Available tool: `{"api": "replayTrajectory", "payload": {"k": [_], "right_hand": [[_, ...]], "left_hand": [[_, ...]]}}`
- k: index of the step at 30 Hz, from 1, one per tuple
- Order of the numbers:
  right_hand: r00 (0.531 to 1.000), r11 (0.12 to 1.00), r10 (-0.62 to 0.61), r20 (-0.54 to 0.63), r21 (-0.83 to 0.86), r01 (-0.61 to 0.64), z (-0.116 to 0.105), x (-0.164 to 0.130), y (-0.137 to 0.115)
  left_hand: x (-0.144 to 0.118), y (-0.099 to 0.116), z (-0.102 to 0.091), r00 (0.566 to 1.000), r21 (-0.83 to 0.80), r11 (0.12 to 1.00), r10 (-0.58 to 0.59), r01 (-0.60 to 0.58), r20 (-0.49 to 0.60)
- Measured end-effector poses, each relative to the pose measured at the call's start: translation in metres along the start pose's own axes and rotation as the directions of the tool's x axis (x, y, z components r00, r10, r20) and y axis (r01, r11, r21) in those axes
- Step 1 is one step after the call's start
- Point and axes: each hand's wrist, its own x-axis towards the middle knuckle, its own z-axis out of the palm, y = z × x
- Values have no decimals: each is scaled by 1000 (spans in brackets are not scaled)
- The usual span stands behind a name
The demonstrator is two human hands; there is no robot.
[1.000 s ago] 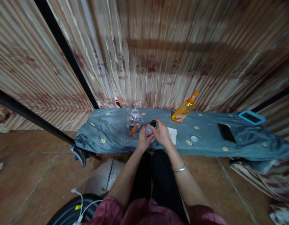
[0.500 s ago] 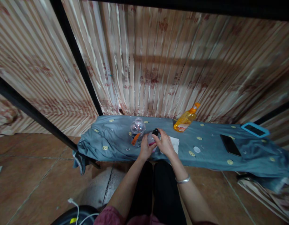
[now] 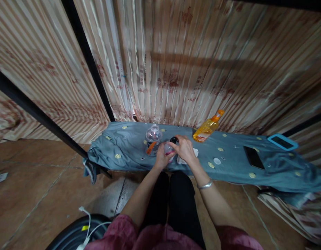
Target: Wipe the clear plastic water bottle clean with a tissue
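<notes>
Between both hands is a small clear bottle [image 3: 168, 148] with a pink band and a black cap [image 3: 173, 140]. My left hand [image 3: 162, 157] is wrapped round the bottle's body. With its fingers closed at the top, my right hand [image 3: 184, 148] grips the black cap; whether the cap is loose I cannot tell. Just left of my hands stands a wide clear plastic bottle [image 3: 154, 133], uncapped, with an orange label. A folded white tissue [image 3: 195, 152] lies partly under my right hand.
The narrow surface is covered by a blue-grey cloth [image 3: 131, 149]. On it are an orange pump bottle [image 3: 206, 129], a white round lid [image 3: 217, 161], a black phone [image 3: 253, 157] and a blue-framed device [image 3: 282, 142]. Black poles [image 3: 90, 62] frame the left; a striped curtain [image 3: 176, 69] hangs behind.
My right hand has turned slightly at the black cap, and the cap now leans more to the right. The view has shifted a little; the other things stay put.
</notes>
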Motion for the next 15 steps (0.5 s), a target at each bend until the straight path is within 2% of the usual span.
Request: {"api": "replayTrajectory", "payload": {"k": [4, 11, 15], "right_hand": [[1000, 1000, -5, 31, -1, 5, 0, -1, -1], [998, 996, 58, -18, -60, -59, -7, 2, -11], [998, 990, 46, 31, -132, -42, -12, 5, -15]], "left_hand": [[1, -2, 1, 1000, 13, 1000, 4, -4, -6], [1, -8, 2, 999, 18, 999, 34, -34, -4], [1, -8, 2, 1000, 34, 999, 30, -30, 11]]}}
